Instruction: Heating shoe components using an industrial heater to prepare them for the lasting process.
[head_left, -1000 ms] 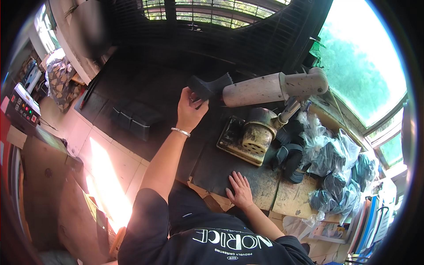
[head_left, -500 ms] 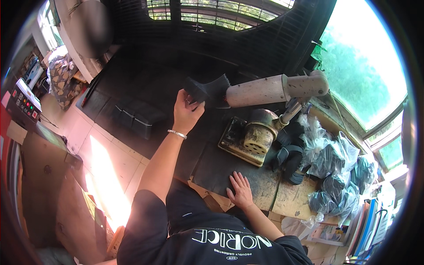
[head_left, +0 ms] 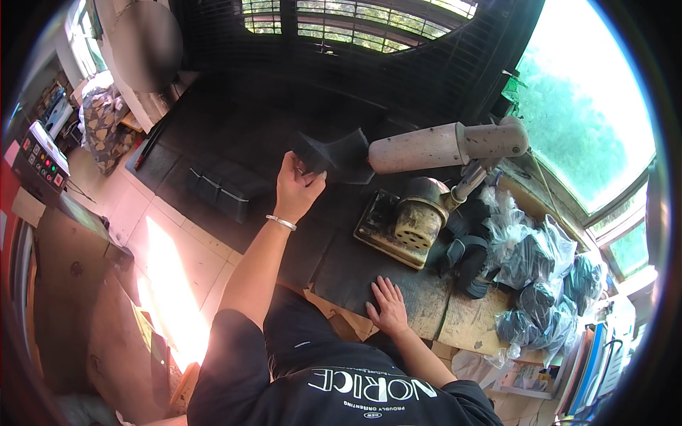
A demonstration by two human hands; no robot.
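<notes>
Dark, worn worktop sheeting (head_left: 344,284) is touched by the empty right hand (head_left: 388,309), fingers slightly apart, at lower centre. Left of centre, a black, oblong, strapped bundle (head_left: 217,199) is laid down, seemingly finished. At mid-frame, a black, flared, sheet-like piece (head_left: 334,157) is clamped between thumb and fingers of the left hand (head_left: 298,190), apparently mid-work, not yet set down, beside a pale, cylindrical metal tube (head_left: 415,148); contact cannot be told.

Near the middle, the held piece (head_left: 341,157) is black, the tube (head_left: 415,148) greyish white, the motor (head_left: 418,226) cream with black smudges. Lower centre, the shirt (head_left: 291,380) is black with white lettering.
</notes>
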